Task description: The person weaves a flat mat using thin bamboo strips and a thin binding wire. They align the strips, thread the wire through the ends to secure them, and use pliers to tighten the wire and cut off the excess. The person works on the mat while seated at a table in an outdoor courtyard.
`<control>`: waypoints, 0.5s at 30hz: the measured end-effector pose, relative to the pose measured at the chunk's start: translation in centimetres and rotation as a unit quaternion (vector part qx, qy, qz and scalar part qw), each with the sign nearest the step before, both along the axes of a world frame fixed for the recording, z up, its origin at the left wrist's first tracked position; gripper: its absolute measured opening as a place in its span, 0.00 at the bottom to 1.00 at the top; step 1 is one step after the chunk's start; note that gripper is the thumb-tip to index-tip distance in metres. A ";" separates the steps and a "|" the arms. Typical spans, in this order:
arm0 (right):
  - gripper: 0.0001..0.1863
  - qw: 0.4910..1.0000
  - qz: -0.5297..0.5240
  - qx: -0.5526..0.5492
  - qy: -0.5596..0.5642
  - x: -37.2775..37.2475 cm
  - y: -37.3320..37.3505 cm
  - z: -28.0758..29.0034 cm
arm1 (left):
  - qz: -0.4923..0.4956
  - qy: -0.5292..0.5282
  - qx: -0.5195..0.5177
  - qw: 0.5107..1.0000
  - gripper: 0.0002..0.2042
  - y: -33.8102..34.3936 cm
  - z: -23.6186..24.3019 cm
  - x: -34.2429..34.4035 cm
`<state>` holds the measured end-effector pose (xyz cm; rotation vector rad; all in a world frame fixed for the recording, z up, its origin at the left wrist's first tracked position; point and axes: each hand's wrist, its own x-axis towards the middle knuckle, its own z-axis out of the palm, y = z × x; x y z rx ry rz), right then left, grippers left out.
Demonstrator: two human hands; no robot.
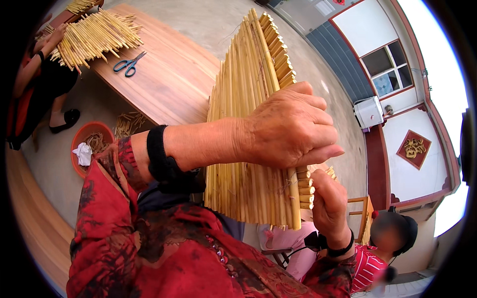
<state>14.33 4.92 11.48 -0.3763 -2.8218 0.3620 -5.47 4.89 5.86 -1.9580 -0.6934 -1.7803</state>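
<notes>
A mat of straight yellow stalks (238,99) stands tilted before me, with a long stalk lying crosswise along its right edge. Thin thread ends stick out of it. My left hand (293,126) is closed in a fist over that right edge, its fingertips hidden, so what it grips does not show. Lower down, my right hand (330,201) is closed at the cut stalk ends beside the mat's lower right corner. Its thumb points up and most of its fingers are out of sight. Both wrists wear black straps.
Scissors (130,63) with blue handles lie on the wooden table (169,54). At upper left another person's hand (58,34) touches a second stalk mat (102,37). An orange basin (79,166) with scraps stands on the floor. A person in a striped red top (367,265) sits at lower right.
</notes>
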 end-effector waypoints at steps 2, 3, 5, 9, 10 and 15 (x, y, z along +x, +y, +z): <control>0.11 1.000 0.013 -0.006 0.012 0.1 0.2 -0.1 | 0.003 -0.006 0.001 1.000 0.15 0.0 0.1 0.2; 0.11 1.000 0.012 -0.005 0.013 0.2 0.3 -0.2 | 0.002 -0.001 -0.003 1.000 0.14 -0.1 0.1 0.1; 0.11 1.000 0.025 0.011 0.006 0.2 0.3 -0.3 | 0.001 0.004 -0.008 1.000 0.14 -0.2 0.1 0.1; 0.12 0.999 0.008 0.027 -0.022 -0.4 -0.3 0.3 | 0.002 0.002 -0.007 1.000 0.13 0.0 0.1 0.1; 0.13 1.000 -0.010 0.010 -0.015 -0.5 -0.5 0.3 | 0.006 0.000 -0.013 1.000 0.13 0.0 0.2 0.1; 0.17 0.998 -0.045 -0.040 -0.003 -1.0 -0.8 0.2 | 0.007 0.001 -0.020 1.000 0.11 0.0 0.0 -0.2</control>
